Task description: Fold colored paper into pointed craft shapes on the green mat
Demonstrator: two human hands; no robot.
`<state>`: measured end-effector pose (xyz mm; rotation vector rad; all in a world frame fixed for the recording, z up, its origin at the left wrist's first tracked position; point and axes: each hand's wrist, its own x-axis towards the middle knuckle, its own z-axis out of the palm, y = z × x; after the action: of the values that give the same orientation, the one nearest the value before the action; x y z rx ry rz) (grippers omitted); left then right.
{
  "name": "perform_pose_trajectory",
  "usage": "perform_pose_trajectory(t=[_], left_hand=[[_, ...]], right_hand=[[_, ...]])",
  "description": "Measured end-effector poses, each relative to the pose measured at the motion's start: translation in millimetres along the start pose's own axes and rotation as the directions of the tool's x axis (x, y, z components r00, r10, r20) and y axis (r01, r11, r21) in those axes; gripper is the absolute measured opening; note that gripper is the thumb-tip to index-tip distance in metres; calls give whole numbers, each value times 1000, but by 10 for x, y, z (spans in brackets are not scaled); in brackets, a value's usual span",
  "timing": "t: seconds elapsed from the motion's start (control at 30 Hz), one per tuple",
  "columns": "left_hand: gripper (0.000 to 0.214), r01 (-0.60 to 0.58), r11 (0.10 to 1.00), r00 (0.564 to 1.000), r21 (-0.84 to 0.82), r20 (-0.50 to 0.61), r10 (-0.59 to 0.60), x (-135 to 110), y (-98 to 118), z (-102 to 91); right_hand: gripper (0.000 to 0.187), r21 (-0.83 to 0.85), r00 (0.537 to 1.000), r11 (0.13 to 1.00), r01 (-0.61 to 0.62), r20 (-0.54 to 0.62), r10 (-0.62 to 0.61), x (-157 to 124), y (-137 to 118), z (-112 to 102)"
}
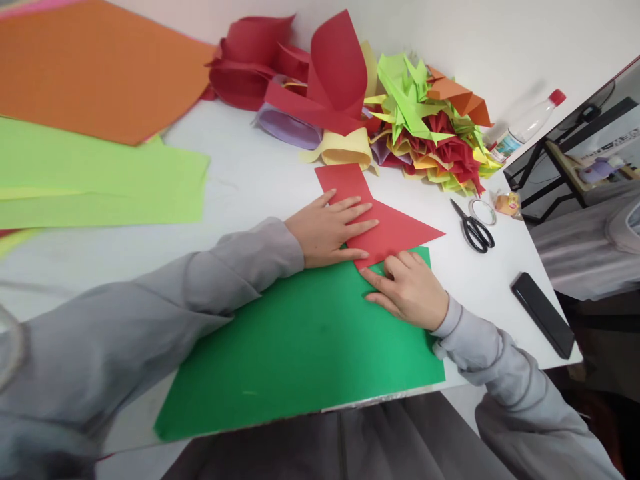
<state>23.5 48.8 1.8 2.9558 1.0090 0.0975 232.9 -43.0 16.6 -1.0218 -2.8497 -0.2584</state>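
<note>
The left hand [330, 230] lies spread on one red paper [397, 223] mid-frame; the right hand [413, 290], half-curled, touches its lower edge, grip unclear. One green sheet [310, 353] below, one pair of scissors [467, 221] and one bottle [531, 124] right; white worktop [493, 290], pale wall [440, 27].

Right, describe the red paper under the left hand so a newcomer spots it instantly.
On the white table, find the big green sheet along the near edge. Overlapping its far edge, under the left hand and touched by the right hand, lies the red paper. Unlike the curled red pieces behind it, it lies flat, with a sharp tip pointing towards the scissors.
</note>
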Motion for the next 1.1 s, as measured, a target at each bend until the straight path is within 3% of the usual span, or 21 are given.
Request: perform_pose_trajectory(t=[0.3, 0.53, 1.1], left_hand=[[70, 6, 999, 999, 35, 31, -7, 5, -9, 26], [69, 0, 1000, 1000, 19, 27, -1, 13, -8, 20], [70, 32, 999, 999, 32, -4, -32, 24, 77, 15]], right_hand=[[41, 127, 997, 992, 15, -80, -5, -18, 54, 51], [43, 124, 993, 992, 26, -119, -11, -8, 39, 58], [45, 40, 998, 999, 33, -61, -30, 14, 4, 33]])
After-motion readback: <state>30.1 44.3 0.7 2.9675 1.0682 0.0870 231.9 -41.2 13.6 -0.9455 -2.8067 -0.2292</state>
